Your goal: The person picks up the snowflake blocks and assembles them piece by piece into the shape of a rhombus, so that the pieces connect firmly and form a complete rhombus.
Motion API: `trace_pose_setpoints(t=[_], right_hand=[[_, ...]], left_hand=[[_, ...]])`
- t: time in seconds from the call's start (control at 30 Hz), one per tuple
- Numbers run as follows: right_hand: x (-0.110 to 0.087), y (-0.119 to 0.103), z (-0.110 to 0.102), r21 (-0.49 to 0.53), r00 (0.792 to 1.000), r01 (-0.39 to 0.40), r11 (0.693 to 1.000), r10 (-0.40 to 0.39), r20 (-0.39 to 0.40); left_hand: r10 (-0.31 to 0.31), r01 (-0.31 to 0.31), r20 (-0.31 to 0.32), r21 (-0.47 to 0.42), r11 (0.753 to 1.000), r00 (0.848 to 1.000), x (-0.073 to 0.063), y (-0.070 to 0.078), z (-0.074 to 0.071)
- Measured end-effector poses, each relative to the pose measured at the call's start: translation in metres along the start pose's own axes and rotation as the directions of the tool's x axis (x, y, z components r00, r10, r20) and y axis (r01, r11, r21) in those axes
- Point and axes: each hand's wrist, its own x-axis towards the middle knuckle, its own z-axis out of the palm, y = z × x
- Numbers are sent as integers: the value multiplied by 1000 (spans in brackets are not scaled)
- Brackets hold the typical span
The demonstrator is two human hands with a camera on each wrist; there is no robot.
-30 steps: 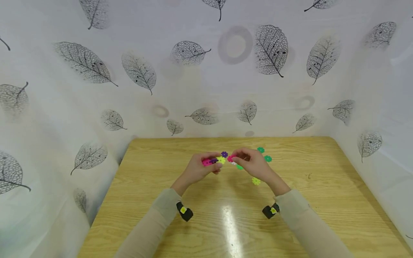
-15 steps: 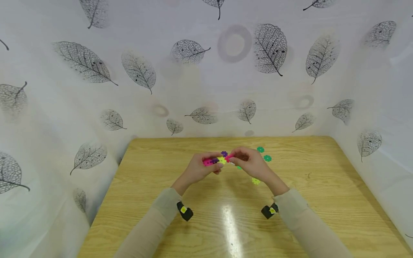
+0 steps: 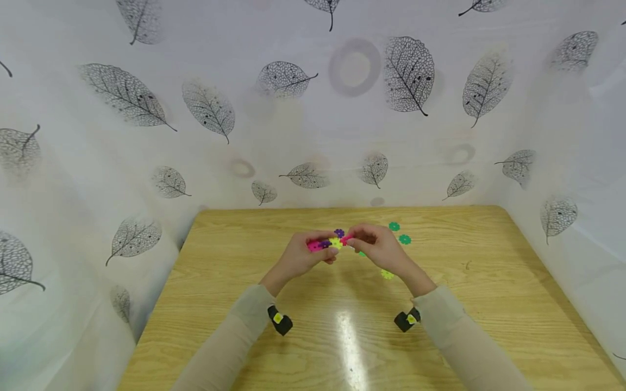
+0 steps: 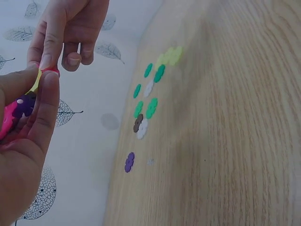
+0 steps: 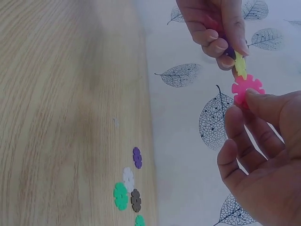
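Observation:
My left hand (image 3: 299, 254) holds a short chain of interlocking snowflake discs above the table. In the left wrist view, a bright pink disc (image 4: 7, 121) lies in the palm and a dark purple disc (image 4: 23, 105) follows it. A yellow disc (image 5: 240, 66) pokes out at the fingertips as the chain's right end. Between thumb and forefinger my right hand (image 3: 385, 247) pinches a pinkish-red disc (image 5: 242, 85), its notched rim against the yellow disc's edge. The two discs stand at an angle to each other. Curled left fingers partly hide the chain.
Loose discs lie on the wooden table (image 3: 293, 336) beneath and right of the hands: a purple disc (image 3: 339, 232), several green discs (image 3: 404, 239), yellow discs (image 4: 170, 56), white discs (image 4: 142, 128) and a brown disc (image 4: 138, 123). A leaf-print curtain (image 3: 313, 130) closes the back and sides.
My right hand has brought the pinkish-red disc leftward against the yellow disc, closing the gap between them. The left hand has stayed nearly still.

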Motion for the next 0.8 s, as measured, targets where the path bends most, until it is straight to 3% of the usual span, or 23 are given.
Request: trace_pose_setpoints(t=[0.5, 0.8], right_hand=[[0, 1, 1, 2, 1000, -12, 1000, 12, -16], [0, 0, 3, -41, 998, 43, 998, -44, -38]], left_hand=[[6, -6, 5, -65, 998, 1000, 0, -3, 4], [23, -19, 44, -102, 995, 999, 2, -6, 5]])
